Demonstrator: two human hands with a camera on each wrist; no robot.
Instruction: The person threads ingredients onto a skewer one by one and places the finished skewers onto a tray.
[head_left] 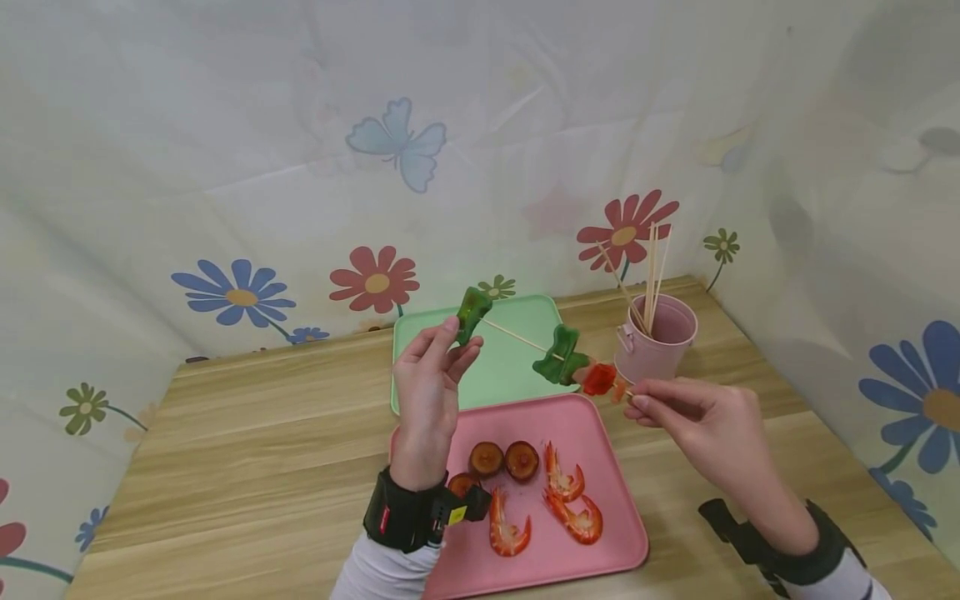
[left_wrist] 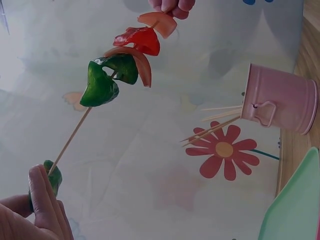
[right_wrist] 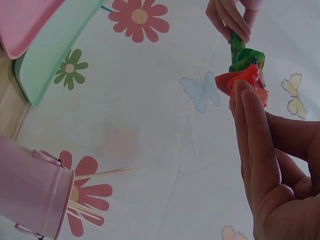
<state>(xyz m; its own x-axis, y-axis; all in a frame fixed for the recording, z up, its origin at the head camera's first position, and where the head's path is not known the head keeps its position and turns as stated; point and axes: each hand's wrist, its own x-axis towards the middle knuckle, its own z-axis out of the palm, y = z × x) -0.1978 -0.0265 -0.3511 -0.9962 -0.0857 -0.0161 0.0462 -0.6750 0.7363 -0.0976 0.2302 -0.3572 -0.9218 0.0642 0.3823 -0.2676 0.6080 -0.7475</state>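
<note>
My left hand (head_left: 429,400) pinches a green pepper piece (head_left: 473,315) between thumb and fingers, above the trays. The tip of a thin wooden skewer (head_left: 516,335) meets that piece; how deep it goes in cannot be told. My right hand (head_left: 708,429) pinches the skewer's other end. Threaded close to the right fingers are an orange piece, perhaps carrot (left_wrist: 159,24), a red pepper piece (left_wrist: 142,40), a second orange slice (left_wrist: 144,70) and green pepper (left_wrist: 102,89). Bare stick shows between this group and the left hand's piece.
Below the hands lies a pink tray (head_left: 622,550) with several shrimp (head_left: 510,529) and round brown mushroom caps (head_left: 521,461). A green tray (head_left: 510,367) sits behind it. At the back right stands a pink bucket (head_left: 652,357) with several skewers (head_left: 651,283). Flowered cloth walls enclose the wooden table (head_left: 262,467).
</note>
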